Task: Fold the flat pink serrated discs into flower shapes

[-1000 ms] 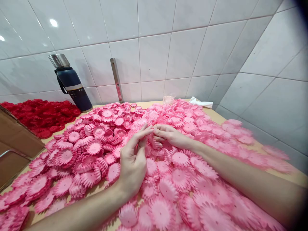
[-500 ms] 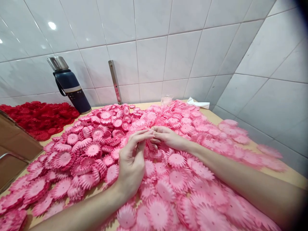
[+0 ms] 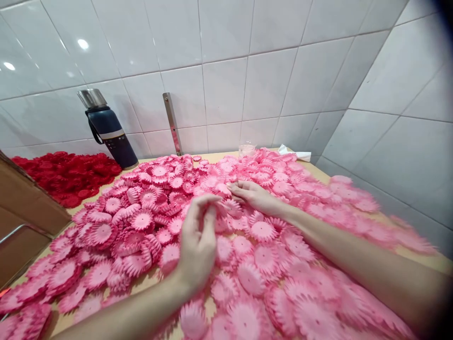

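Observation:
My left hand [image 3: 200, 236] is closed in a pinch, thumb and forefinger on the edge of a thin pink flower petal piece [image 3: 222, 208]. A little farther off and to the right, my right hand [image 3: 253, 194] also pinches, with a pale pink flower petal piece [image 3: 222, 189] at its fingertips. A small gap separates the two hands. Under and around both lies a wide heap of pink flower petal pieces [image 3: 264, 257], round, with fringed edges and a small hole in the middle. Blur hides the exact grip of the fingertips.
Behind the heap, a dark blue flask [image 3: 111, 137] leans against the tiled wall beside a red petal pile [image 3: 67, 174]. A metal strip [image 3: 171, 123] stands upright. A clear cup [image 3: 247, 150] and white tissue [image 3: 300, 155] lie at the back; a cardboard box [image 3: 28, 203] is at left.
My hands, together at the fingertips before, have drawn apart, the left nearer to me and the right slightly away. The view has shifted a little.

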The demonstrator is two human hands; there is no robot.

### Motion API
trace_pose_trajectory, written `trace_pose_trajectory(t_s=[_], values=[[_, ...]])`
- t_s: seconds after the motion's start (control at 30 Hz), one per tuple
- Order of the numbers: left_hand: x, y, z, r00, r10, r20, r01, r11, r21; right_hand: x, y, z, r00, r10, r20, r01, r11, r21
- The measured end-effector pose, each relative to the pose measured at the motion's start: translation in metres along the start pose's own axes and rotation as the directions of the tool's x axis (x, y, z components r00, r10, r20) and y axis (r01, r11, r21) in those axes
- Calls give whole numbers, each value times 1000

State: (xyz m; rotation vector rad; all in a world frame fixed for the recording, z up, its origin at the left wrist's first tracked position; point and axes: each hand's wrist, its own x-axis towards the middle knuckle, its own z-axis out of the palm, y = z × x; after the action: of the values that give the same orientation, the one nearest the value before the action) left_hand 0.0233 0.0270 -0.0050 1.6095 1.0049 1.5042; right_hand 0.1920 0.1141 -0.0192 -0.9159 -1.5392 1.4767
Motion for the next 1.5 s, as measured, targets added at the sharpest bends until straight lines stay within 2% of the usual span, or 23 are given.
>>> trace_pose_trajectory(t_s=[0.03, 0.1, 0.23, 0.37, 0.53, 0.73, 0.93, 1.13, 1.3, 1.5], values=[[3, -2, 0, 996, -49, -73, 48, 999, -13, -1, 0, 0, 1000, -2, -21, 2, 1000, 7], [9, -5, 0, 983, -126, -130, 119, 991, -59, -2, 1, 1, 999, -1, -51, 2, 1000, 25], [12, -6, 2, 982, -170, -79, 156, 976, -152, -5, 3, 3, 999, 2, -54, 2, 998, 59], [11, -6, 2, 972, -232, -42, 217, 949, -227, -8, 1, 2, 1000, -17, 26, 15, 996, 86], [13, -9, 0, 976, -210, -64, 198, 967, -158, -10, -5, 2, 995, -49, 91, 43, 997, 67], [12, -15, -1, 983, -183, -36, 167, 951, -262, -14, -17, 7, 994, -49, 102, 42, 997, 65], [11, -11, 0, 991, -125, -42, 115, 976, -183, -19, -32, 14, 986, -93, 139, 112, 985, -133], [11, -9, 2, 993, -115, -30, 104, 963, -247, -24, -52, 17, 986, -97, 137, 136, 939, -316], [10, -8, 1, 995, -95, -3, 92, 972, -215, -26, -63, 14, 971, -118, 210, 185, 924, -335], [10, -8, 1, 998, -62, 21, 65, 962, -264, -28, -70, 12, 969, -97, 228, 175, 918, -355]])
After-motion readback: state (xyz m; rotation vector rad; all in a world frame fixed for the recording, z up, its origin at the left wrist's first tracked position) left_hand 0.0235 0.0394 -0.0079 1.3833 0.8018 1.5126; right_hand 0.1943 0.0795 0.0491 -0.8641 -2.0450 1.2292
